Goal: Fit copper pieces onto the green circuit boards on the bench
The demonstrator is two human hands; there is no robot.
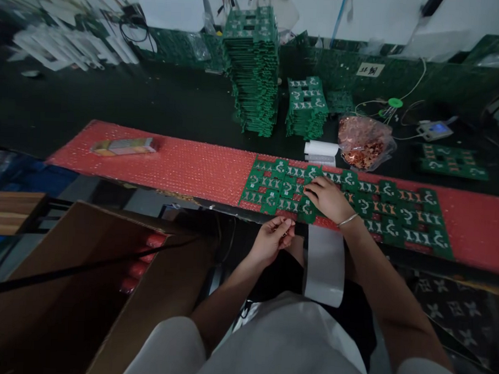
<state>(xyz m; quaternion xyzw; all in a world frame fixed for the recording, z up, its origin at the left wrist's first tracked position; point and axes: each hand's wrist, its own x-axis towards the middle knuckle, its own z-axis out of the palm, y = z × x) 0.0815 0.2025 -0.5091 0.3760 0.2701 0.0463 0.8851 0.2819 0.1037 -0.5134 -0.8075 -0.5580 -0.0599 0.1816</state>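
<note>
A row of green circuit board panels (262, 183) lies on a strip of red bubble wrap (192, 165) along the table's front edge. Over the middle of the row, my right hand (329, 200) is closed, its fingertips down at a board; a tiny copper-coloured piece (305, 189) shows at them. My left hand (273, 239) is held just in front of the table edge, thumb pressed against the curled fingers; whatever is inside is hidden. Several boards at the right carry copper-coloured pieces in some slots. Behind the row sits a clear plastic bag of small copper pieces (365, 145).
A tall stack of green panels (254, 77) and a shorter stack (306, 107) stand behind. A white roll (321, 149) is near the bag. Further right are another panel (455, 162) and a small device with a display (436, 129). An open cardboard box (81, 246) stands at the lower left.
</note>
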